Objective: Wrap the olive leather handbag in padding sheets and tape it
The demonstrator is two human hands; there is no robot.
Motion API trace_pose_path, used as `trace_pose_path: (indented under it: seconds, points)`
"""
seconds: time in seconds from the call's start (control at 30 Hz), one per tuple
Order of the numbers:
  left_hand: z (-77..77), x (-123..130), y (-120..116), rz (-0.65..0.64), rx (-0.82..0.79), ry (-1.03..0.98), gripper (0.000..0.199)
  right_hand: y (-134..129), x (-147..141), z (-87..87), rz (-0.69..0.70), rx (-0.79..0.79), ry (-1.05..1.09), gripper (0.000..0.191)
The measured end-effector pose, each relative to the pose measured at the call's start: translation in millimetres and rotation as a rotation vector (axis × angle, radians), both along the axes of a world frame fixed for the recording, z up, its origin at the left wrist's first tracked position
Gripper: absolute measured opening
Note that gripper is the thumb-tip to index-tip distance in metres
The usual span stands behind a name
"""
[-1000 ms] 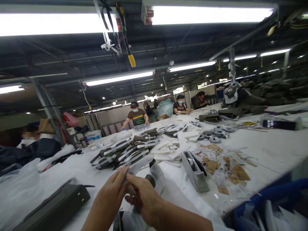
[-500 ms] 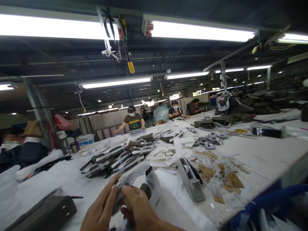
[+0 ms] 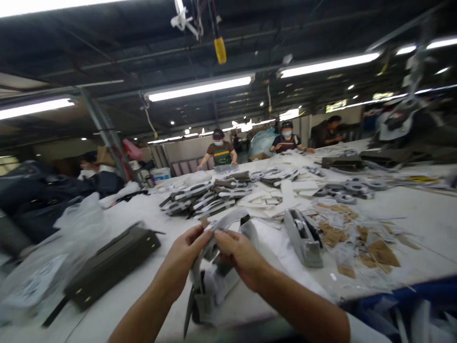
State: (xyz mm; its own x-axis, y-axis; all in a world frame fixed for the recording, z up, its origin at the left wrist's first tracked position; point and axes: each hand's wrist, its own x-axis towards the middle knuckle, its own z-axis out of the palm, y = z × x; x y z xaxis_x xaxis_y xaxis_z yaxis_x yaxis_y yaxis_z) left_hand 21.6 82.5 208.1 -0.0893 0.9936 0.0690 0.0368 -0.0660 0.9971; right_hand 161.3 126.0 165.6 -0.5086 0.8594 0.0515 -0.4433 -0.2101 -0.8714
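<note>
Both hands are together near the middle of the head view, at a dark strap [image 3: 232,217] wrapped in pale translucent plastic. My left hand [image 3: 180,259] pinches the wrapping at its left side, thumb and fingers closed. From the right, my right hand [image 3: 244,259] grips the same strap, its thumb almost meeting the left one. The strap loops up over the fingers, and more of it hangs below with a dark tongue-like end. A grey tape dispenser [image 3: 303,240] stands just right of the hands. To the left lies a dark boxy bag [image 3: 114,267].
A pile of wrapped straps [image 3: 207,196] and white strips [image 3: 287,193] lie beyond the hands. Tape rolls [image 3: 348,190] and brown tags [image 3: 382,252] are to the right. Clear plastic [image 3: 80,238] covers the left side. Co-workers [image 3: 223,155] are across the table.
The view has shifted left and tipped down, so more of the forearms and the dark bag shows. Both hands still hold the strap, with thumbs now closer together at its upper part.
</note>
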Motion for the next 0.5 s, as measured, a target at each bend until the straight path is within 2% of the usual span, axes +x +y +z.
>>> trace_pose_path:
  seconds: [0.17, 0.33, 0.5]
  points:
    - [3.6, 3.1, -6.8, -0.019, 0.007, -0.010, 0.048, 7.5, 10.6, 1.5, 0.126, 0.053, -0.015, 0.041]
    - [8.2, 1.7, -11.8, -0.060, -0.042, 0.013, 0.044, 9.1, 12.4, -0.8, 0.135, 0.059, -0.072, 0.041]
    - [5.9, 1.8, -11.6, 0.006, 0.005, 0.035, 0.049, 5.6, 11.6, -1.7, 0.153, -0.023, 0.002, 0.036]
